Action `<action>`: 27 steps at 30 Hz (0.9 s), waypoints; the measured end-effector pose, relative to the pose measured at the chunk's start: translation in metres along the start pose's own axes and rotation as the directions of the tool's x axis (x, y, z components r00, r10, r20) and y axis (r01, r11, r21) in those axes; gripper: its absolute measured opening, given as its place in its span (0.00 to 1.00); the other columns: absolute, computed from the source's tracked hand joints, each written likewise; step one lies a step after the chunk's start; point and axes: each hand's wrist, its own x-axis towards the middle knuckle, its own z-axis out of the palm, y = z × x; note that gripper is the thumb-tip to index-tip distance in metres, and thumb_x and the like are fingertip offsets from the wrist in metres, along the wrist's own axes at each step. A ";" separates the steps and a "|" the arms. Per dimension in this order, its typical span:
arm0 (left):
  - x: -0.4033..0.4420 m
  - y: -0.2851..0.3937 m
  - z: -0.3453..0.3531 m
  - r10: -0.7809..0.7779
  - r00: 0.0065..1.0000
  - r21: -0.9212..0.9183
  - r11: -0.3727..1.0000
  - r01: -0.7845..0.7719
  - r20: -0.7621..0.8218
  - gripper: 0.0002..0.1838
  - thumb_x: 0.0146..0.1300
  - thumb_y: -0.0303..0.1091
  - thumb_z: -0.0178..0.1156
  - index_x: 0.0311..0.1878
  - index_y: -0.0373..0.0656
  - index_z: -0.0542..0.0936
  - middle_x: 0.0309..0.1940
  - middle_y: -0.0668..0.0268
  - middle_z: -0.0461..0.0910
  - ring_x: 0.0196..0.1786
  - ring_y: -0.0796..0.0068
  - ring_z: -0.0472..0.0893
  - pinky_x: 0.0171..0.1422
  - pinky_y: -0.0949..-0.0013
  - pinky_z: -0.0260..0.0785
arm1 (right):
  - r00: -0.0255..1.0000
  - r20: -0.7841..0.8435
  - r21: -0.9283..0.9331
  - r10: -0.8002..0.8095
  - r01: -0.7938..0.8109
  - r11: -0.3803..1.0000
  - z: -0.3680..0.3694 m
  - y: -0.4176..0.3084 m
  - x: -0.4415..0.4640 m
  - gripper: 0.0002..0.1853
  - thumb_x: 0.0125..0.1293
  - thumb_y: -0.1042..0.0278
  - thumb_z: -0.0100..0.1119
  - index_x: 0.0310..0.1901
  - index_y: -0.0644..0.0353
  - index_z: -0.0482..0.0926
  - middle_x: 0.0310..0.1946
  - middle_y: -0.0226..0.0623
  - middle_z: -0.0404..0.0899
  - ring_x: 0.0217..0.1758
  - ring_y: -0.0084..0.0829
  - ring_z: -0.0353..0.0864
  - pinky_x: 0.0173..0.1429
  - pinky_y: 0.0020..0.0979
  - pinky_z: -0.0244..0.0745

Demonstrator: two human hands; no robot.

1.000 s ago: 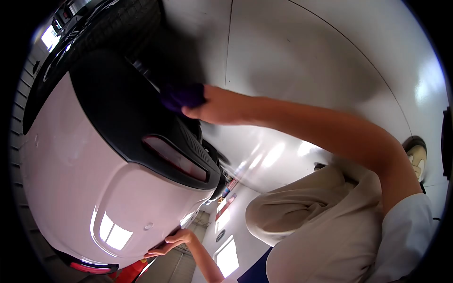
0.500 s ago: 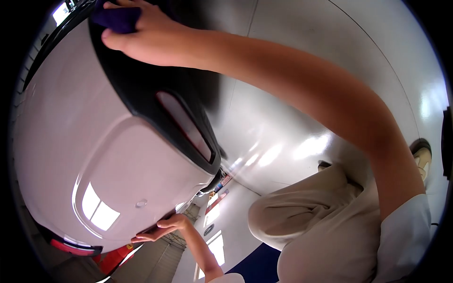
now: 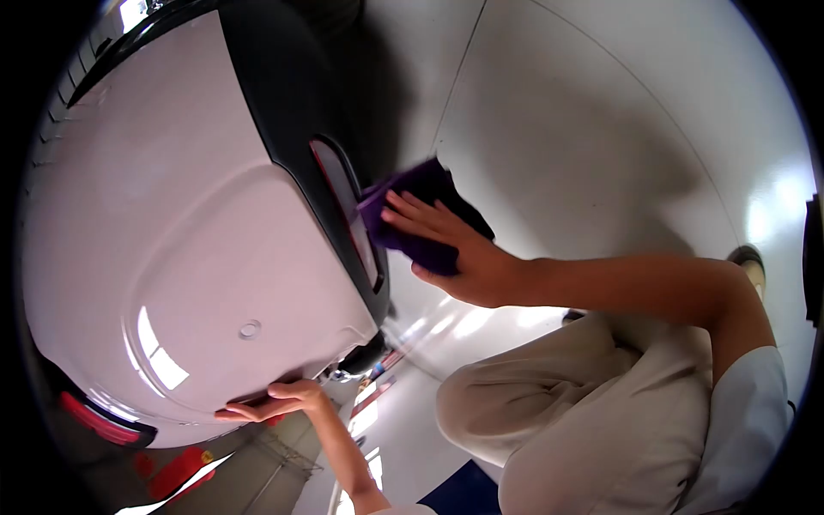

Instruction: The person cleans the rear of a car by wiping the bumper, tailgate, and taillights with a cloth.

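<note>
My right hand (image 3: 463,253) presses a purple cloth (image 3: 425,193), its fingers spread over the folds. One edge of the cloth meets the long reflector (image 3: 336,172) set in the black lower trim (image 3: 270,77) of a car's rear bumper. The bumper (image 3: 215,249) is glossy pale pink, with a small round sensor (image 3: 250,330) on it. My left hand (image 3: 287,400) lies flat with fingers stretched out along the bumper's side edge, near that sensor. It holds nothing that I can see.
A red tail light (image 3: 103,421) sits at the lower left of the car. Grey glossy floor (image 3: 549,154) stretches across the upper right. My bent legs (image 3: 549,395) are close to the bumper. Red objects (image 3: 182,472) stand in the background, partly hidden.
My right hand has moved with the purple cloth from the black trim's far upper end down to beside the reflector. My left hand stays on the bumper's edge; the view has shifted slightly.
</note>
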 end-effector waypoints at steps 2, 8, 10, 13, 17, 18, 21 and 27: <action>0.000 0.000 0.000 0.018 1.000 -0.006 1.000 -0.018 -0.015 0.39 0.80 0.55 0.44 0.80 0.33 0.53 0.82 0.38 0.42 0.84 0.37 0.45 0.83 0.33 0.40 | 0.865 0.048 0.276 0.499 -0.492 0.826 0.012 0.013 -0.013 0.26 0.78 0.55 0.55 0.72 0.54 0.69 0.69 0.38 0.71 0.73 0.34 0.68 0.76 0.42 0.62; 0.007 0.016 -0.014 -0.075 0.996 -0.181 0.981 0.064 -0.057 0.32 0.75 0.48 0.54 0.70 0.31 0.70 0.80 0.39 0.53 0.83 0.42 0.52 0.84 0.41 0.44 | 0.503 0.346 0.773 0.792 -0.631 0.064 -0.022 0.007 -0.073 0.24 0.79 0.45 0.50 0.64 0.55 0.74 0.56 0.35 0.81 0.58 0.30 0.80 0.62 0.34 0.76; -0.015 0.049 -0.030 0.074 0.997 -0.447 0.892 -0.064 0.005 0.19 0.74 0.41 0.54 0.55 0.33 0.76 0.66 0.41 0.69 0.72 0.45 0.65 0.79 0.40 0.53 | 0.510 0.287 0.810 0.811 -0.581 0.079 -0.044 0.004 -0.093 0.24 0.77 0.50 0.53 0.66 0.56 0.72 0.59 0.37 0.80 0.59 0.34 0.81 0.64 0.39 0.77; -0.019 0.141 -0.045 0.398 0.914 -0.882 0.456 -0.122 0.080 0.10 0.71 0.30 0.53 0.36 0.38 0.82 0.35 0.55 0.88 0.39 0.53 0.88 0.54 0.45 0.80 | 0.447 0.165 0.832 0.879 -0.541 0.119 -0.070 -0.013 -0.112 0.26 0.72 0.59 0.57 0.68 0.60 0.70 0.62 0.41 0.78 0.62 0.39 0.80 0.66 0.43 0.78; -0.108 0.243 -0.022 0.266 0.764 -0.808 0.227 0.543 0.588 0.17 0.59 0.32 0.72 0.51 0.44 0.84 0.31 0.66 0.86 0.33 0.69 0.87 0.42 0.67 0.82 | 0.504 0.104 0.788 0.857 -0.568 0.238 -0.089 -0.038 -0.128 0.27 0.69 0.66 0.54 0.67 0.66 0.69 0.64 0.44 0.77 0.64 0.40 0.79 0.71 0.44 0.75; -0.114 0.263 -0.022 0.224 0.680 -0.711 0.109 0.695 0.698 0.25 0.60 0.31 0.72 0.61 0.43 0.77 0.39 0.63 0.86 0.36 0.67 0.87 0.45 0.66 0.82 | 0.513 0.073 0.805 0.855 -0.536 0.253 -0.094 -0.047 -0.130 0.27 0.68 0.68 0.52 0.68 0.67 0.68 0.64 0.45 0.77 0.65 0.41 0.79 0.72 0.45 0.74; -0.136 0.309 -0.011 0.249 0.482 -0.425 -0.250 0.870 0.840 0.52 0.61 0.39 0.76 0.79 0.40 0.52 0.64 0.51 0.74 0.55 0.62 0.84 0.43 0.66 0.83 | 0.581 0.115 0.761 0.806 -0.573 0.304 -0.099 -0.069 -0.136 0.28 0.67 0.69 0.50 0.69 0.67 0.67 0.65 0.45 0.76 0.67 0.42 0.77 0.75 0.45 0.72; -0.168 0.367 0.016 0.536 0.564 0.182 -0.806 0.563 0.628 0.61 0.61 0.69 0.66 0.83 0.42 0.47 0.77 0.56 0.62 0.71 0.61 0.72 0.73 0.51 0.70 | 0.610 0.121 0.655 0.783 -0.642 0.399 -0.094 -0.091 -0.119 0.31 0.66 0.67 0.52 0.70 0.68 0.66 0.67 0.47 0.75 0.69 0.46 0.76 0.77 0.47 0.68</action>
